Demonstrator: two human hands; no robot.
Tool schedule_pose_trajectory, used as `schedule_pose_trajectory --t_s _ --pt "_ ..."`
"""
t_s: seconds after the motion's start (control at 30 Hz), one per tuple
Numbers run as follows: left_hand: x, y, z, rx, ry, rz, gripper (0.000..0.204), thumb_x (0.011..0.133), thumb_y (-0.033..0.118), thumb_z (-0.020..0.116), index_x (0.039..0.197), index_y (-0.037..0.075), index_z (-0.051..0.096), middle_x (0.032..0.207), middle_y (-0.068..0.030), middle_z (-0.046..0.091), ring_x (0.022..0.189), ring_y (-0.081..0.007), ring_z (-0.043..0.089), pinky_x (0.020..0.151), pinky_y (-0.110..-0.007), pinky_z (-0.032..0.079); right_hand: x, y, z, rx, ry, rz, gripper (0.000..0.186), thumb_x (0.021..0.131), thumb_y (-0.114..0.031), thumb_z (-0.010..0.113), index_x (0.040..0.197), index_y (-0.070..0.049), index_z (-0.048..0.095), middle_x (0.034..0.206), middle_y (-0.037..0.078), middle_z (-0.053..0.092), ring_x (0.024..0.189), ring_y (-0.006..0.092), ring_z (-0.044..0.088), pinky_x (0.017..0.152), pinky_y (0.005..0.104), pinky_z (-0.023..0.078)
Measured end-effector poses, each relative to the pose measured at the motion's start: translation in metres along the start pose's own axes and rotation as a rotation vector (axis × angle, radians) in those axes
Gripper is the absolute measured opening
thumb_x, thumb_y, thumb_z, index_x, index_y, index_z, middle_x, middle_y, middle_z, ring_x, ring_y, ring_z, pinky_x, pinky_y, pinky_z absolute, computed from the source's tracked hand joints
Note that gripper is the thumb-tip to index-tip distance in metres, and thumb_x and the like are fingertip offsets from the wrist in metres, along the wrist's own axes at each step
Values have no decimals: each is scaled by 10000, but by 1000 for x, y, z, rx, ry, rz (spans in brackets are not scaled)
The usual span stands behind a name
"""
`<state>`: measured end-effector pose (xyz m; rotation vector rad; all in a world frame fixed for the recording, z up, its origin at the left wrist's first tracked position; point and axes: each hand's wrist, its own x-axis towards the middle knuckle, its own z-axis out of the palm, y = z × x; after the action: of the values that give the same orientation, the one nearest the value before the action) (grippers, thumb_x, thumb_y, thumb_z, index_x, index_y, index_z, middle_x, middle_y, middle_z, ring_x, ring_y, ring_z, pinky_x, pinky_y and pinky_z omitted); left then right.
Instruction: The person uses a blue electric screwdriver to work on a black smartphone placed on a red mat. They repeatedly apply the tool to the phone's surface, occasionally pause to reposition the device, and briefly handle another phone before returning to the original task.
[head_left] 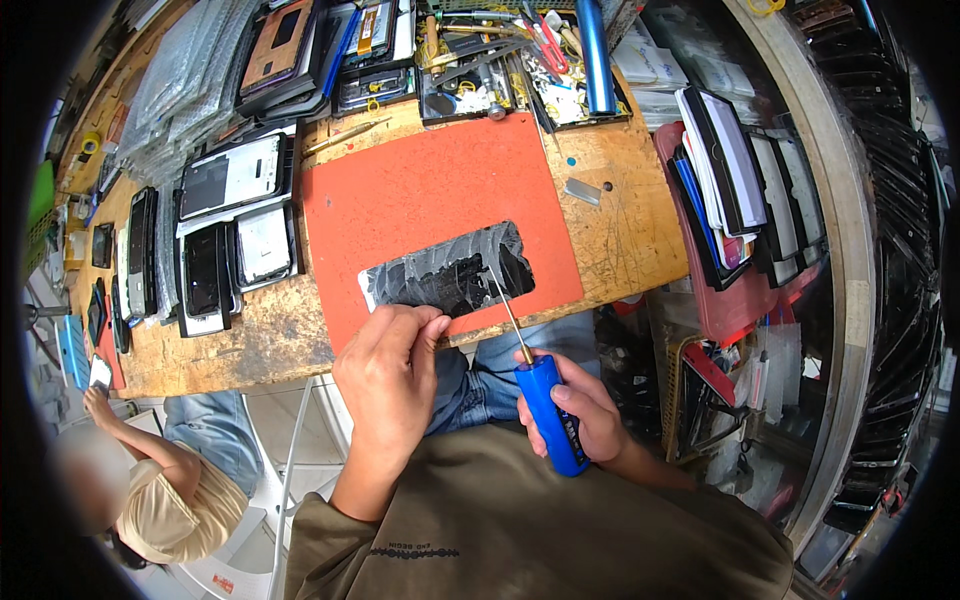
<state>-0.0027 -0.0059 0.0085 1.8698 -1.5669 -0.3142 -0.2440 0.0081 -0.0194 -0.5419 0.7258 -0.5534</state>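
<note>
A dark, cracked phone-sized panel (420,281) with a pale left end lies at an angle on the orange mat (420,180), near the bench's front edge. My left hand (385,370) pinches the panel's near edge toward its left end. My right hand (570,405) is wrapped round a blue cylindrical tool (540,390). The tool's long thin metal rod (510,312) reaches up to the right part of the panel; I cannot tell whether its tip touches the surface.
Phone stacks (230,170), bubble sleeves (175,75) and a tool tray (470,70) surround the mat on the wooden bench (625,225). Boards and folders (730,200) stand right, beside a metal-edged counter (850,320). A co-worker (180,495) sits at lower left, holding a small object.
</note>
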Motion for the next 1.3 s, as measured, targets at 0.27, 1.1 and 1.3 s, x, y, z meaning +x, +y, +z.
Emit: schedule_pose_trajectory --t_s 0.27,1.1,1.3 --pt "-6 4 0 -167 -8 -111 105 1007 84 758 936 9 746 848 -101 760 725 -209 728 666 -331 540 -4 -6 1 -101 -97 23 660 1124 -329 507 1660 -10 291 1116 153 639 781 171 669 720 309 554" --pt "1 0 -2 -239 -68 -96 72 946 26 793 1013 4 775 895 -140 779 754 -272 771 666 -337 576 -14 6 -8 -17 -49 128 713 1096 -373 558 1637 24 316 1058 197 666 737 219 686 685 327 565" --pt "1 -1 1 -205 -39 -47 77 936 22 800 1008 20 773 884 -129 770 715 -266 749 632 -351 566 -19 3 -8 -61 -22 87 713 1099 -382 553 1631 36 327 1057 202 671 735 211 684 674 311 551"
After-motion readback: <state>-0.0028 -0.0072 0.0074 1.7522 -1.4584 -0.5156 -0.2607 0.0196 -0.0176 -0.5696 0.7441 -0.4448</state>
